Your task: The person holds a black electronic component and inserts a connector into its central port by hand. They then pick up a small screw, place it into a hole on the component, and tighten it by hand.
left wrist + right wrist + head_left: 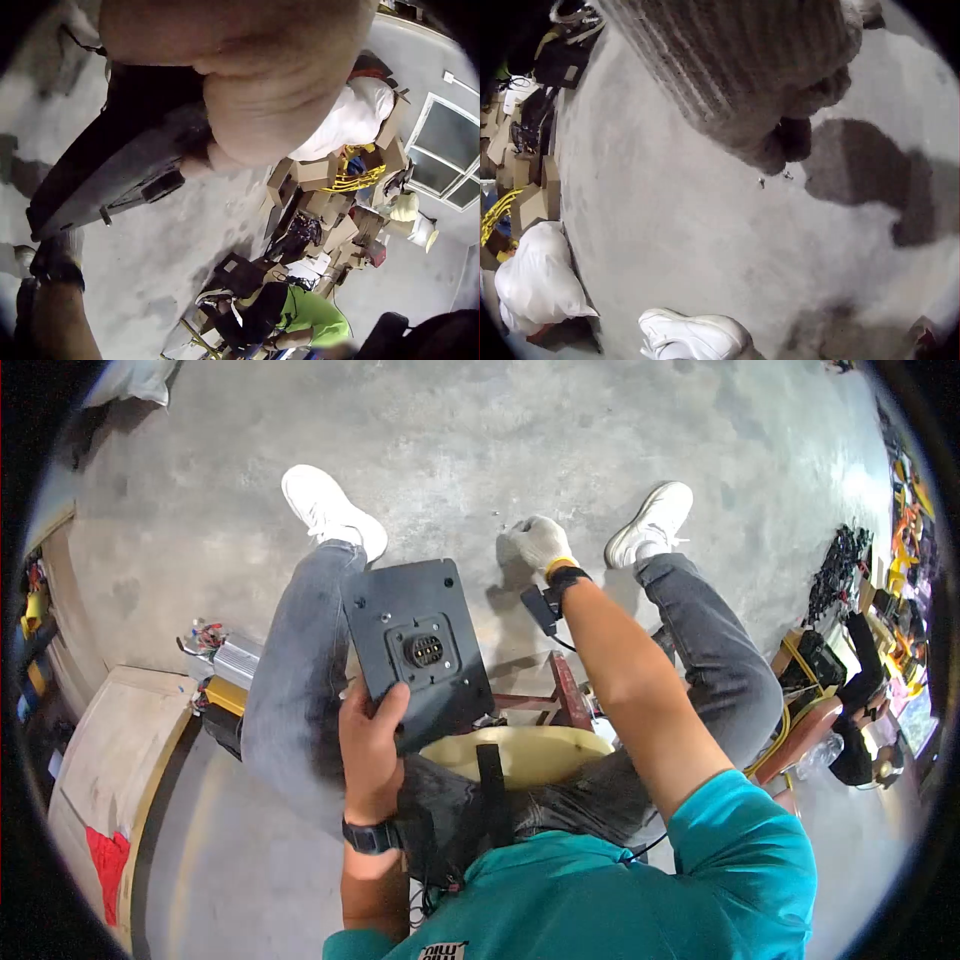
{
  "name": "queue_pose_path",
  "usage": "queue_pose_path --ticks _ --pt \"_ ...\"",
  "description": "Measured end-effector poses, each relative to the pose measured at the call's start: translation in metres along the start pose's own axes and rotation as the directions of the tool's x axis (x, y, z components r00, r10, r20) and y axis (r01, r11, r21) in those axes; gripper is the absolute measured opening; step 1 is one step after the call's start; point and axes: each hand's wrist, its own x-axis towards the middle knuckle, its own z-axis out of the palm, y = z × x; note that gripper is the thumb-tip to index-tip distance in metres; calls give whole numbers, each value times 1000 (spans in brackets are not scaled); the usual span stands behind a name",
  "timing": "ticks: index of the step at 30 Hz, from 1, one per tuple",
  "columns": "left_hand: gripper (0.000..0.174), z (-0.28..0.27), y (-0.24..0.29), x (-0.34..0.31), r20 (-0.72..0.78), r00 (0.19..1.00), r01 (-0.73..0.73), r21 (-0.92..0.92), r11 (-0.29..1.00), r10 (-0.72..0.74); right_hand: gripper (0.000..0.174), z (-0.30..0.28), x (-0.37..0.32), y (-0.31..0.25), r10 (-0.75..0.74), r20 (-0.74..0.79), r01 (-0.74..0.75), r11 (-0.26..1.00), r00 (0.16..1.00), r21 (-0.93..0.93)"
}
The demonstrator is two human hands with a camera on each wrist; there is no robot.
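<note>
My bare left hand (pixel 370 730) grips the lower left edge of a flat black plate (pixel 400 605), thumb on its top face. A round multi-pin socket (pixel 428 651) sits in the plate's middle, with small screws around it. In the left wrist view the plate (pixel 97 184) shows edge-on. My right hand (pixel 543 543), in a whitish knit glove, reaches down to the floor between the shoes with fingers curled. Beside its fingertips in the right wrist view lie small screw-like metal pieces (pixel 762 182); I cannot tell whether the fingers pinch one.
White shoes (pixel 330 510) stand either side of the right hand. A silver metal box (pixel 237 660) is by the left leg. Tools and cables (pixel 850 570) line the right side. A person in a green shirt (pixel 315 315) is by several cardboard boxes (pixel 315 174).
</note>
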Motion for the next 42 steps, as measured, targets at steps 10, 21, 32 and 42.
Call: queue_pose_path --ticks 10,21,32,42 --pt "33 12 14 -4 -101 988 117 -6 993 -117 20 62 48 11 -11 -198 -35 973 980 -227" --pt "35 15 13 -8 -40 995 90 -21 996 -91 27 25 20 4 -89 -180 92 996 980 4" --pt "41 16 -7 -17 250 960 -95 -126 987 124 28 -129 -196 -90 -67 -72 95 854 995 512" --pt "59 29 -50 -46 480 840 -157 -228 961 251 19 -91 -347 -69 -515 -358 614 742 779 270"
